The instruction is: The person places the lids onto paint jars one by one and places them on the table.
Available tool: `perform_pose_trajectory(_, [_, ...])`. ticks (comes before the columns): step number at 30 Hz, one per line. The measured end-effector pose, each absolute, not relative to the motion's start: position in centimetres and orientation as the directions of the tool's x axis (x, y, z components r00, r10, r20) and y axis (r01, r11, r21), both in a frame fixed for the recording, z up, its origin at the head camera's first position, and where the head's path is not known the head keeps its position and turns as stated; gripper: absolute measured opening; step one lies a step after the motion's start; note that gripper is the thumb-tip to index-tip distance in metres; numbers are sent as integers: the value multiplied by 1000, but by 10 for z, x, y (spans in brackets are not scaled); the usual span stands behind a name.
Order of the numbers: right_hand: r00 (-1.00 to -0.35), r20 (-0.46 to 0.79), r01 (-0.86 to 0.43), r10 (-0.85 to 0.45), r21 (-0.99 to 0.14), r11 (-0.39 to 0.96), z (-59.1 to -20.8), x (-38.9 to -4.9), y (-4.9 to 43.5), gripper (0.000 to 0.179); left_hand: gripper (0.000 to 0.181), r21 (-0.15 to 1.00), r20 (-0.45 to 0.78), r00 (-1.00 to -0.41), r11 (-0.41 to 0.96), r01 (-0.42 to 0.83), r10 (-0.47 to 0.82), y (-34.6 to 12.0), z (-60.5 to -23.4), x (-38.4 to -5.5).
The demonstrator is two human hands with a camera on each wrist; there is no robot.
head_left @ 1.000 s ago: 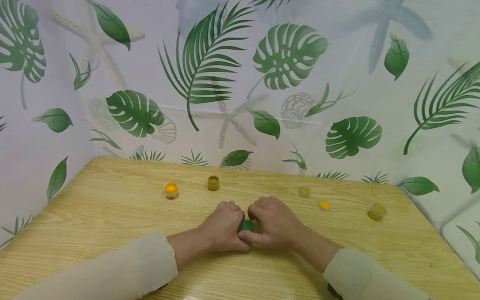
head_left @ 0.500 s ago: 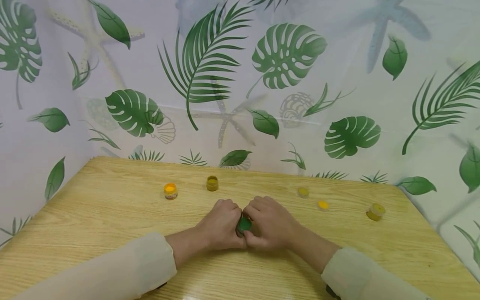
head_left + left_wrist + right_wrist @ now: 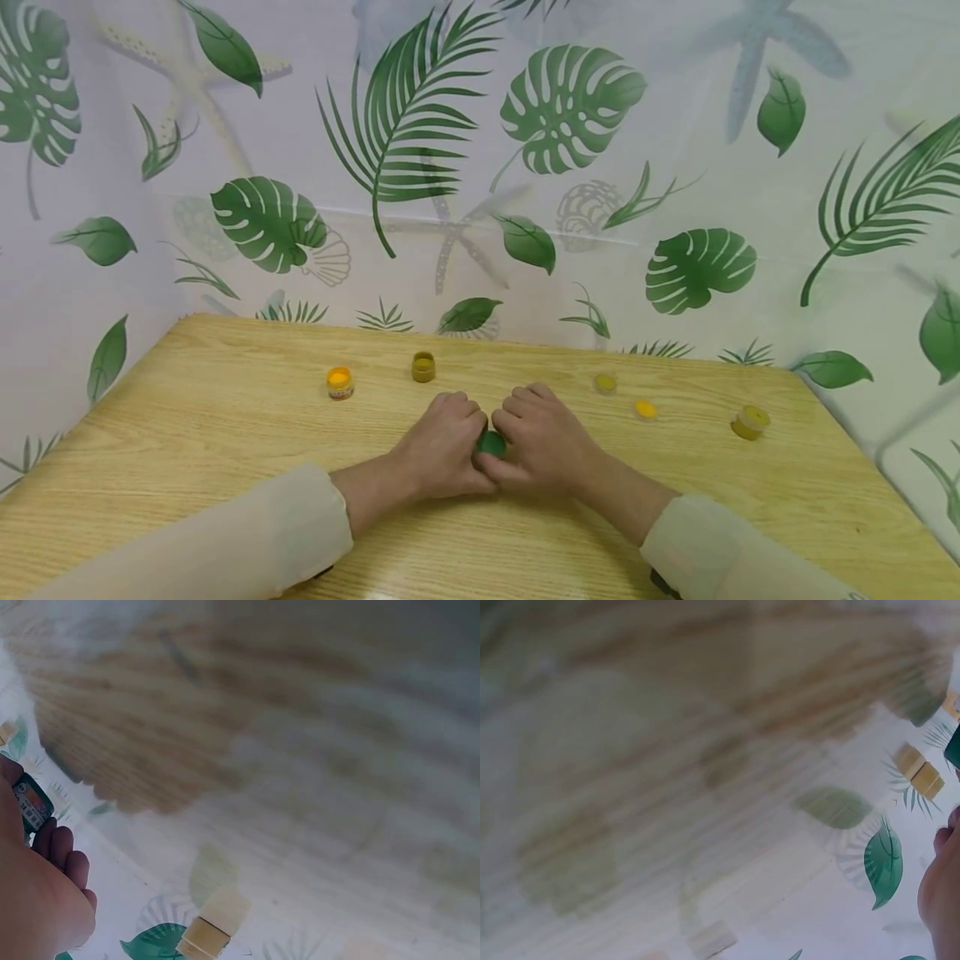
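Between my two hands, near the middle of the table, is a small green paint jar [image 3: 491,444]. My left hand [image 3: 442,446] grips it from the left, and my right hand [image 3: 543,442] holds it from the right with curled fingers and the thumb at its near side. The knuckles nearly meet, so much of the jar is hidden; only its green top shows in the head view. In the left wrist view, the jar's labelled side [image 3: 34,802] shows between thumb and fingers. The right wrist view catches only a dark green edge of the jar [image 3: 952,750].
On the wooden table [image 3: 225,433], an uncapped orange paint jar [image 3: 340,383] and an uncapped olive one [image 3: 423,367] stand back left. Back right lie an olive lid [image 3: 605,383] and a yellow lid [image 3: 646,409]. Farther right sits an olive-yellow jar [image 3: 750,422]. A leaf-patterned cloth [image 3: 450,275] rises behind.
Both hands stay around the green jar and shift slightly; the right hand's fingers and thumb change position on it. The view drifts a little. The other jars and lids stay put.
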State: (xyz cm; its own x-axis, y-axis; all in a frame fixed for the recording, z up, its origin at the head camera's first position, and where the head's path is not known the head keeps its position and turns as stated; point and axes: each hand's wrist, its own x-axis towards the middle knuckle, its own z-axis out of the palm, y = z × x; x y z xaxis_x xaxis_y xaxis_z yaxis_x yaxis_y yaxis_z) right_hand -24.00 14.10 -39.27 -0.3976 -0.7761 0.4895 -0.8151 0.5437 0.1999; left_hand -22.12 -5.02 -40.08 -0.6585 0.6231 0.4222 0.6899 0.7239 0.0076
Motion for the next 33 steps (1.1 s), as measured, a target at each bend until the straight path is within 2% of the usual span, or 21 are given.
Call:
perform_pose_trajectory(3, [-397, 504, -812, -767, 196, 549, -392, -241, 141, 43, 41, 44, 403, -683, 732, 680, 609, -51, -400, -220])
perform_pose_trajectory(7, [-406, 503, -831, -763, 144, 537, -390, -242, 142, 30, 42, 79, 407, -700, 741, 667, 587, -53, -398, -221])
perform_pose_trajectory(13, [-361, 499, -855, -788, 161, 493, -390, -243, 143, 26, 38, 84, 389, -704, 738, 669, 594, -54, -396, -223])
perform_pose_trajectory(19, [-350, 507, -851, -788, 179, 493, -390, -244, 143, 26, 37, 88, 391, -695, 727, 681, 603, -54, -394, -224])
perform_pose_trajectory(26, [-389, 486, -834, -783, 176, 523, -387, -244, 143, 25, 39, 89, 387, -699, 730, 678, 602, -54, -392, -225])
perform_pose_trajectory(33, [-402, 467, -825, -788, 189, 533, -386, -243, 142, 27, 40, 54, 422, -648, 696, 716, 634, -54, -392, -226])
